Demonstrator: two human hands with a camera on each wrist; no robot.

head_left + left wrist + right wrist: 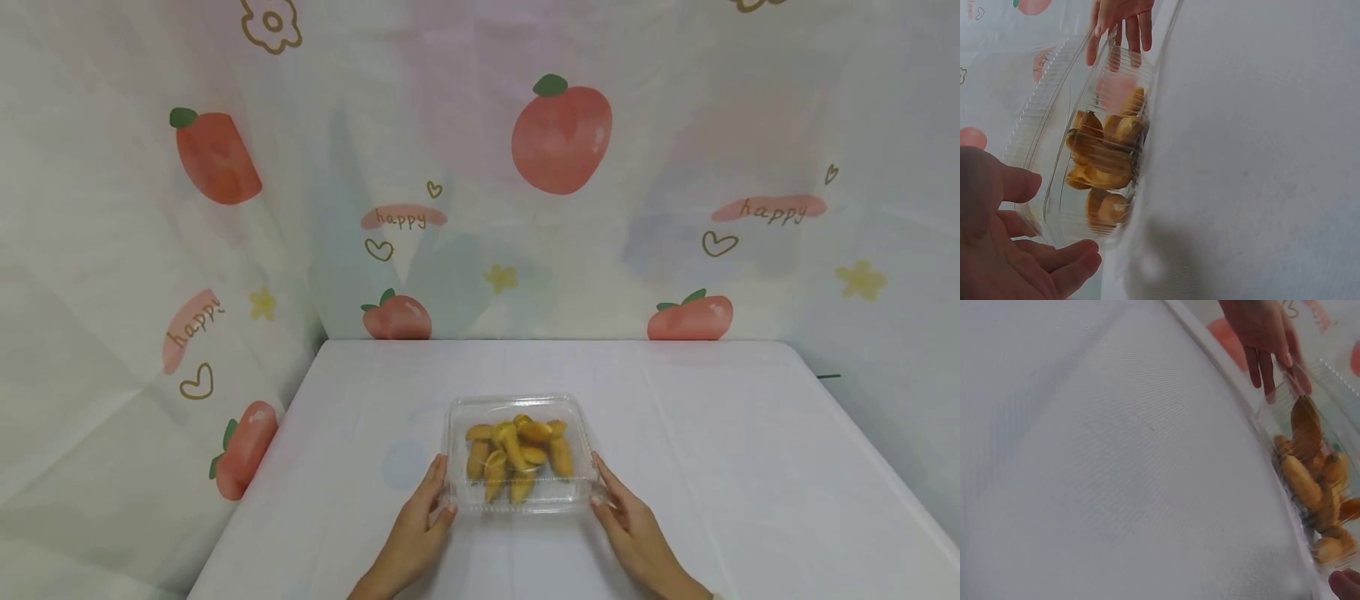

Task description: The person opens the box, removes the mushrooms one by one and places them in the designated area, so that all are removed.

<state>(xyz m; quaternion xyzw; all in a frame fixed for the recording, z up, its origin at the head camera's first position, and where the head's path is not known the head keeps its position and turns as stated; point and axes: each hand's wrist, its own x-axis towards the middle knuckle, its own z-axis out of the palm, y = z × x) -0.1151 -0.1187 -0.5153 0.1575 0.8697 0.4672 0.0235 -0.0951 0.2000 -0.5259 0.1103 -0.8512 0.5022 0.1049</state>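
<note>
Clear container (553, 495) clamped by fingers of left hand (414, 527), right hand (634, 532); backdrop (465, 133) reads "happy".

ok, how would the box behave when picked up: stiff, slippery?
The box probably flexes if squeezed: its clear, ribbed walls look thin. Its glossy surface may be slippery. The yellow pieces lie heaped with space around them, so they'd likely shift if it tilts.

Muted light fell on the worktop (1260, 125), a soft-edged shadow dimming it; the box (551, 493) glinted faintly, and the right wrist view looked soft.
</note>
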